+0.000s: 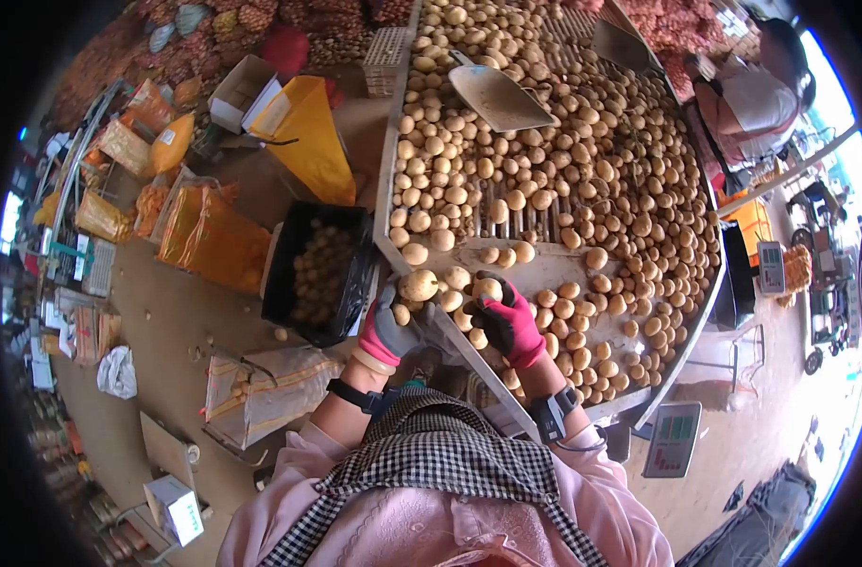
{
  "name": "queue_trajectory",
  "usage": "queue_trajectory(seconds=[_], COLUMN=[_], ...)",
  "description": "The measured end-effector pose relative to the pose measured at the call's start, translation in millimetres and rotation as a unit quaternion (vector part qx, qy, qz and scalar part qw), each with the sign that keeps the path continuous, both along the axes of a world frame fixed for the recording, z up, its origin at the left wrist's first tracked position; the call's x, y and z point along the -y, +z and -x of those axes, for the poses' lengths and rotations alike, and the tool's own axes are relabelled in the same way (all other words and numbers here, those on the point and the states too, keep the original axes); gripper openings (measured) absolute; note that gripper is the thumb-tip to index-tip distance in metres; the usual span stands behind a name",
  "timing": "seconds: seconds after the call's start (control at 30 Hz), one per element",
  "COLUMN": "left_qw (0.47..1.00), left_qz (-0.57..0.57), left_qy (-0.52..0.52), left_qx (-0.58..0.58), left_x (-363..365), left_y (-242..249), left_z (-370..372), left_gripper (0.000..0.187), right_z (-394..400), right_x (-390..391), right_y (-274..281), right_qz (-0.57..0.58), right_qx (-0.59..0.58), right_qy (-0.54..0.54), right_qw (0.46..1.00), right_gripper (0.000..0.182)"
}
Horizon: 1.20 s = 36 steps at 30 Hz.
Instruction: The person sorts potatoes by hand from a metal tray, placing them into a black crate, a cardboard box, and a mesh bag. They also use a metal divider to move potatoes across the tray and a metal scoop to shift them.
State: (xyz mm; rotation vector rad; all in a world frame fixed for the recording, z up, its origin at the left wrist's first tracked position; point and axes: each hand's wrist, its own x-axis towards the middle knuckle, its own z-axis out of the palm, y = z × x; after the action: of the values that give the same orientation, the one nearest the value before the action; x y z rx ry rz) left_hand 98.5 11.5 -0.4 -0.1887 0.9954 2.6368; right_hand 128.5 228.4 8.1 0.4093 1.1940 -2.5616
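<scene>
My left hand [390,326], in a pink and grey glove, is cupped around a few potatoes, among them a larger tan potato [418,285] with a dark spot. It is at the left edge of a slatted sorting table [386,180]. My right hand [514,326], in a matching glove, has its fingers closed round another potato [487,288] over the table's lower end. Loose potatoes [629,189] cover much of the table, and several lie between and beside my hands. Just left of my left hand stands a black-lined crate [341,326] with potatoes inside.
A metal scoop [502,97] lies on the potatoes, with a second scoop [624,45] farther back. Another person [757,104] is at the table's right side. Yellow sacks [213,241] stand at left. A digital scale display [673,440] is at lower right.
</scene>
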Motion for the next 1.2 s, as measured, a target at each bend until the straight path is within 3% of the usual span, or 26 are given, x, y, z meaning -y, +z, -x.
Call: queue_trajectory(seconds=[0.07, 0.1, 0.2, 0.23, 0.27, 0.37, 0.47, 0.5, 0.53, 0.6, 0.63, 0.67, 0.7, 0.73, 0.8, 0.83, 0.87, 0.9, 0.93, 0.97, 1.0, 1.03, 1.07, 1.13, 1.17, 1.2], left_qw=[0.998, 0.983, 0.999, 0.995, 0.995, 0.991, 0.987, 0.993, 0.992, 0.978, 0.977, 0.967, 0.954, 0.953, 0.978, 0.983, 0.983, 0.978, 0.979, 0.983, 0.985, 0.951, 0.951, 0.980, 0.967, 0.967], left_qz=[0.042, -0.119, 0.028, -0.093, -0.095, 0.091, 0.131, 0.029, 0.027, -0.122, -0.125, -0.104, -0.083, -0.087, 0.026, 0.082, 0.138, 0.194, 0.192, 0.165, 0.136, -0.223, -0.225, -0.023, -0.171, -0.170], left_qy=[0.023, -0.014, -0.020, -0.008, 0.002, 0.062, 0.092, 0.096, 0.105, 0.081, 0.088, 0.121, 0.151, 0.152, 0.111, 0.089, 0.069, 0.047, 0.044, 0.074, 0.103, 0.082, 0.079, 0.122, 0.117, 0.116], left_qx=[0.039, 0.141, 0.024, 0.043, 0.039, -0.072, -0.021, 0.065, 0.066, 0.147, 0.149, 0.199, 0.247, 0.248, 0.176, 0.137, 0.095, 0.053, 0.053, 0.035, 0.018, 0.196, 0.195, 0.156, 0.151, 0.153], left_x=[24, 38, 73, 84, 94, 126, 159, 172, 186, 213, 222, 228, 235, 243, 262, 272, 279, 284, 287, 288, 289, 299, 302, 306, 315, 317], left_y=[-35, -37, -51, -49, -48, -44, -36, -41, -51, -66, -66, -65, -64, -69, -89, -96, -103, -110, -103, -86, -66, -43, -45, -50, -53, -57], left_z=[-5, -13, -42, -51, -62, -86, -98, -97, -95, -92, -92, -89, -86, -86, -94, -97, -98, -99, -99, -99, -99, -97, -98, -108, -110, -113], left_gripper=[0.040, 0.047, 0.036, 0.042, 0.042, 0.049, 0.046, 0.044, 0.044, 0.044, 0.044, 0.044, 0.058, 0.058, 0.054, 0.052, 0.050, 0.048, 0.048, 0.035, 0.028, 0.027, 0.027, 0.027, 0.026, 0.026], right_z=[-8, -10, -20, -24, -26, -36, -18, -6, 10, 32, 32, 33, 34, 31, 16, 17, 22, 26, 28, 29, 30, 31, 32, 32, 33, 33], right_x=[19, 24, 44, 51, 52, 94, 142, 157, 175, 211, 225, 239, 253, 269, 294, 301, 304, 306, 308, 310, 311, 313, 315, 313, 314, 317], right_y=[-1, -6, 6, 12, 10, -7, -31, -36, -34, -28, -28, -27, -26, -28, -36, -40, -43, -45, -47, -46, -43, -38, -31, -26, -36, -44], right_qz=[0.031, 0.078, -0.044, -0.050, -0.032, -0.082, -0.149, -0.118, -0.120, -0.059, -0.061, -0.227, -0.381, -0.383, -0.516, -0.488, -0.491, -0.331, -0.153, -0.022, -0.026, 0.117, 0.260, 0.295, 0.288, 0.282], right_qx=[-0.027, -0.049, -0.011, 0.022, 0.043, 0.023, 0.028, 0.049, 0.049, -0.003, 0.000, -0.154, -0.302, -0.301, -0.463, -0.407, -0.407, -0.293, -0.164, -0.099, -0.100, -0.074, -0.047, -0.002, 0.003, 0.009], right_qy=[-0.017, -0.003, 0.080, 0.116, 0.192, 0.230, 0.281, 0.284, 0.292, 0.177, 0.183, 0.184, 0.173, 0.176, 0.252, 0.286, 0.287, 0.319, 0.330, 0.311, 0.308, 0.306, 0.299, 0.296, 0.287, 0.277], right_qw=[0.999, 0.996, 0.996, 0.992, 0.980, 0.969, 0.948, 0.950, 0.948, 0.983, 0.981, 0.944, 0.857, 0.855, 0.675, 0.717, 0.715, 0.838, 0.917, 0.945, 0.946, 0.942, 0.917, 0.908, 0.914, 0.919], right_gripper=[0.041, 0.038, 0.032, 0.031, 0.036, 0.048, 0.050, 0.055, 0.055, 0.064, 0.064, 0.069, 0.074, 0.074, 0.078, 0.075, 0.075, 0.074, 0.073, 0.072, 0.072, 0.068, 0.064, 0.062, 0.061, 0.060])
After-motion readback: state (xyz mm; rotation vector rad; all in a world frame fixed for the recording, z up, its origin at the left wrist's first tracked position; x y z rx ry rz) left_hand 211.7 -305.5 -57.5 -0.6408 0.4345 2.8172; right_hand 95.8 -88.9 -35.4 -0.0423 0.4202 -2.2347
